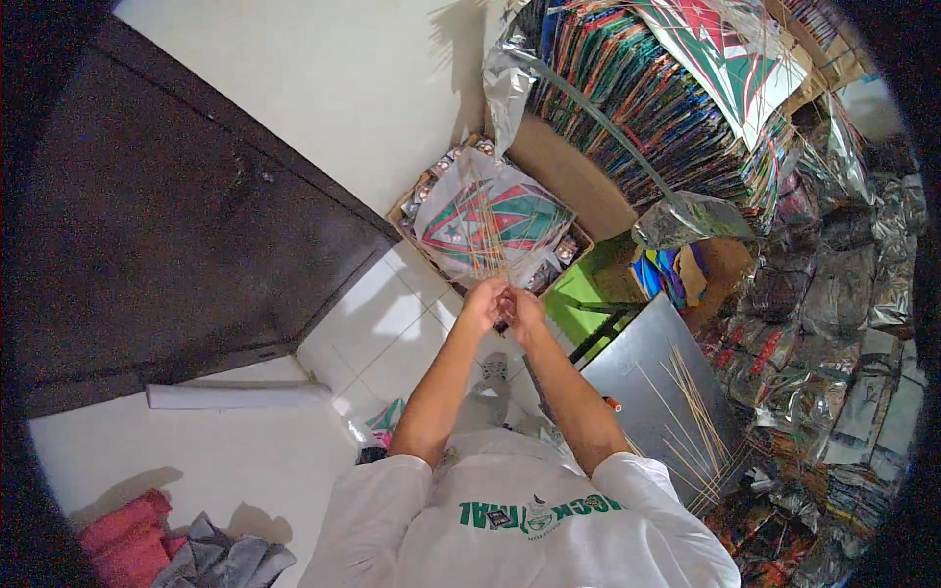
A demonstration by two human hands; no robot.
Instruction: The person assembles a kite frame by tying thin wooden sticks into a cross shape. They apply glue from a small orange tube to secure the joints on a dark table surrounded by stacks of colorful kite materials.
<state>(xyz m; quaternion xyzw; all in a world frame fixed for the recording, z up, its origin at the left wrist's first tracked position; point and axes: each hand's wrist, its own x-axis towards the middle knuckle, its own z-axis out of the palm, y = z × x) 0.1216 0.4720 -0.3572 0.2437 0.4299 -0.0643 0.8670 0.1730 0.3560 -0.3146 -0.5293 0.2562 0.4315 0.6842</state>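
My left hand (pixel 483 303) and my right hand (pixel 523 312) meet in front of me with closed fingers. A loose bundle of thin sticks (pixel 482 223) fans out from the fingertips of my left hand. Right beside it my right hand pinches, but what lies between its fingers is too small to make out. Beyond my hands a kite sheet (pixel 529 208) in red, green and white, with pale clear edges, lies over an open cardboard box (pixel 417 240). Small wrapped items (pixel 567 250) show at the box's rim.
To my right a dark grey tabletop (pixel 642 367) carries more thin sticks (pixel 698 407). Beyond it rises a large stack of colourful folded sheets (pixel 627 93) topped by another kite (pixel 740 69). Plastic-wrapped bundles (pixel 833 284) line the right side. A dark door (pixel 186 216) stands left; cloths (pixel 127 539) lie lower left.
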